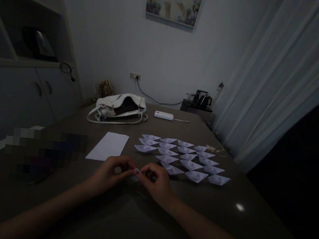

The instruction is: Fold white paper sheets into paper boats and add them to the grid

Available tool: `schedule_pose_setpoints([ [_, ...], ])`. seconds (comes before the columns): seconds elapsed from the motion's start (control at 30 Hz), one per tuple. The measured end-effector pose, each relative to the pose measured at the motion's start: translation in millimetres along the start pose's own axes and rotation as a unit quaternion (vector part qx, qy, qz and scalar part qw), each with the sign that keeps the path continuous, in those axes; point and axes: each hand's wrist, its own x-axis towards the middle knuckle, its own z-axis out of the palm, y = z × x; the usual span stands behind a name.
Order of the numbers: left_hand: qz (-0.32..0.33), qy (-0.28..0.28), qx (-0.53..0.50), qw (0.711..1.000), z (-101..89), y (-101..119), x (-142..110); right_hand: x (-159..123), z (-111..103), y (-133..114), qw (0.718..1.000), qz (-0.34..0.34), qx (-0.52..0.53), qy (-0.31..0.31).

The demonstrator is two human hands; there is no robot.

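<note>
My left hand (112, 172) and my right hand (158, 182) meet over the near part of the table. Both are closed, thumbs and fingers pinching a small piece of folded white paper (137, 171) between them. Most of this paper is hidden by the fingers, so its exact shape does not show. Just beyond my right hand, several folded paper boats (190, 165) sit in uneven rows. A stack of white paper sheets (108, 146) lies flat beyond my left hand.
On the dark table (136, 224) stand a white handbag (119, 101) and a white power bank (163, 115) with a short strap. A pixelated patch covers something at the left. A curtain (263, 70) hangs along the right side. Behind the table is a black kettle (204, 101).
</note>
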Motion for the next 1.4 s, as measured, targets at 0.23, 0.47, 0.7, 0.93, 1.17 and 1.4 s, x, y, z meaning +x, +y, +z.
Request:
schedule_pose_setpoints([
  [0.23,0.038,-0.019,0.031,0.999,-2.8,0.1,-1.7,-3.4,-1.6,-3.2,0.998,-0.053,-0.038,0.009],
  [0.47,0.067,-0.043,0.066,0.995,-1.9,-2.2,-2.2,-3.7,-2.4,-5.3,0.993,-0.062,-0.096,0.010],
  [0.7,0.103,-0.031,0.046,0.993,1.5,-0.6,-4.5,-4.7,-1.0,-7.7,0.991,-0.077,-0.110,0.012],
  [0.93,0.112,0.018,0.026,0.993,-2.2,-0.3,-2.8,-3.7,-2.6,-6.0,0.992,-0.096,-0.071,0.038],
  [1.17,-0.018,0.073,-0.101,0.992,-2.7,0.0,4.5,-0.7,-3.1,9.1,0.993,-0.042,0.080,0.074],
  [1.4,-0.037,0.072,-0.210,0.974,0.4,-4.1,6.1,3.0,-2.2,14.9,0.974,0.004,0.206,0.091],
])
